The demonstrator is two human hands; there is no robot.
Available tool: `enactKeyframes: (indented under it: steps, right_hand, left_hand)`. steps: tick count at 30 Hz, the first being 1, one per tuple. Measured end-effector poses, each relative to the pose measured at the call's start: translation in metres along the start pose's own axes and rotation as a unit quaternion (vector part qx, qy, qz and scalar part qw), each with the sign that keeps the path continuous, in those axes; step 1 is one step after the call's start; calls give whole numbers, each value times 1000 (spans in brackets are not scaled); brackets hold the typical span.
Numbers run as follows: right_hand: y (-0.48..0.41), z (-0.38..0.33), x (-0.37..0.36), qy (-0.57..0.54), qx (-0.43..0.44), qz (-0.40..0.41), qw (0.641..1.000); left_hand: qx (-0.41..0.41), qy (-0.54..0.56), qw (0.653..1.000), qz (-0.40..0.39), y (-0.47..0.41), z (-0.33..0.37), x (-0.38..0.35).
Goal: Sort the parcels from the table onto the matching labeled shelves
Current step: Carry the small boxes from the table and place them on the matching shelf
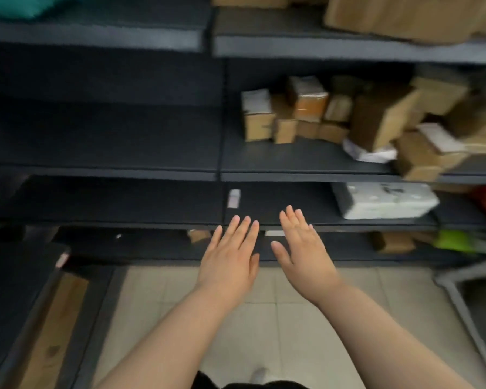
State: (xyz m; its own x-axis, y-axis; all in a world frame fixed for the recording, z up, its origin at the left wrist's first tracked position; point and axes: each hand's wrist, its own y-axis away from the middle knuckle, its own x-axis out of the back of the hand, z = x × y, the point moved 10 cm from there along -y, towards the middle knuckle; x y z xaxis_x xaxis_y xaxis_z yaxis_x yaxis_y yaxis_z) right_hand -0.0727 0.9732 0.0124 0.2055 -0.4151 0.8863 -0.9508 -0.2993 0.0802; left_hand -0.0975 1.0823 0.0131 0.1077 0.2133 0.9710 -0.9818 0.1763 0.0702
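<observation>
Left hand [230, 254] and right hand [300, 248] both out flat above the floor [264, 318], fingers straight, palms down, holding nothing at all. Hovering side by side just in front of the lower shelf [124, 200], apparently not touching its edge.

No surface with unsorted parcels anywhere in view, so no telling where the next one lies. Just a grey frame [460, 276] at the far right, maybe part of it, too blurry to call.

Already shelved: a cluster of cardboard boxes [300, 113] up on the middle shelf [292, 161], above and right of both hands. Then a white wrapped parcel [387, 202] one level down, long side running along the shelf, off to the right and further in — clearly nearer the right hand than the left. Small white label [233, 198] on the upright just beyond the left fingertips, unreadable from here.

Probably between parcels — empty-handed, facing the rack. Likely next: turning away to find the pile. Nothing close enough to grab here except maybe that white one, and only from the right side.
</observation>
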Motion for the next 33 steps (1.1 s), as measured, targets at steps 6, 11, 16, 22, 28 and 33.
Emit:
enactKeyframes:
  steps: [6, 11, 16, 22, 28, 33]
  right_hand:
    - [75, 145, 93, -21, -139, 101, 985]
    - [141, 227, 122, -43, -247, 150, 956]
    - [192, 297, 124, -47, -360, 151, 920]
    - [211, 378, 170, -43, -468, 193, 861]
    - [219, 431, 209, -41, -534, 252, 806]
    - [249, 457, 200, -84, -582, 263, 765]
  left_hand:
    - [-157, -21, 987, 4, -60, 169, 13]
    - [-281, -39, 958, -42, -89, 290, -19]
    - [-399, -44, 912, -82, -102, 404, -69]
    - [-487, -50, 865, -105, -149, 498, -98]
    - [-530, -40, 838, -126, -197, 567, -109]
    - [-579, -36, 800, -153, -190, 621, -128]
